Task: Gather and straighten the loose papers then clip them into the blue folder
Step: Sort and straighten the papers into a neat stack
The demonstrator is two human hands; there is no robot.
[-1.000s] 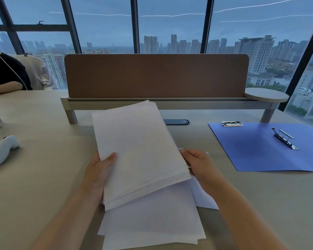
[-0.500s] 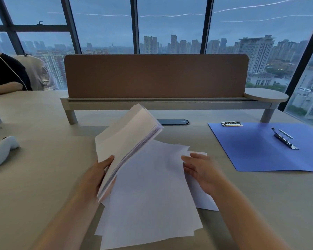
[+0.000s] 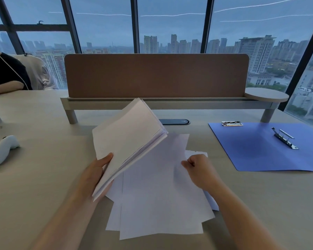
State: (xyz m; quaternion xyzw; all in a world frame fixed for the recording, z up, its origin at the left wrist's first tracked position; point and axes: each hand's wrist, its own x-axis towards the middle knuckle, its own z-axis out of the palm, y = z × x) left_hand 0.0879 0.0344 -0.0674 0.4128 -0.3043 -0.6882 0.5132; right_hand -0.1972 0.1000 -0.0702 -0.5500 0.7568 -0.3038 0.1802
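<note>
My left hand (image 3: 95, 171) grips a thick stack of white papers (image 3: 126, 138) by its near left edge and holds it tilted up off the desk. Several loose white sheets (image 3: 159, 195) lie fanned on the desk beneath and to the right of the stack. My right hand (image 3: 201, 168) has its fingers curled and pinches the right edge of the top loose sheet. The blue folder (image 3: 257, 148) lies open flat at the right, with a metal clip (image 3: 285, 138) on its inner face and a second metal clip (image 3: 232, 123) at its far left corner.
A brown divider panel (image 3: 156, 76) on a raised shelf crosses the desk behind the papers, with a dark cable port (image 3: 174, 121) below it. A white controller (image 3: 3, 149) lies at the far left. Another person (image 3: 4, 74) sits at the back left.
The stack went from lying flat over the loose sheets to tilted up in my left hand. My right hand let go of the stack and curled onto the edge of the top loose sheet.
</note>
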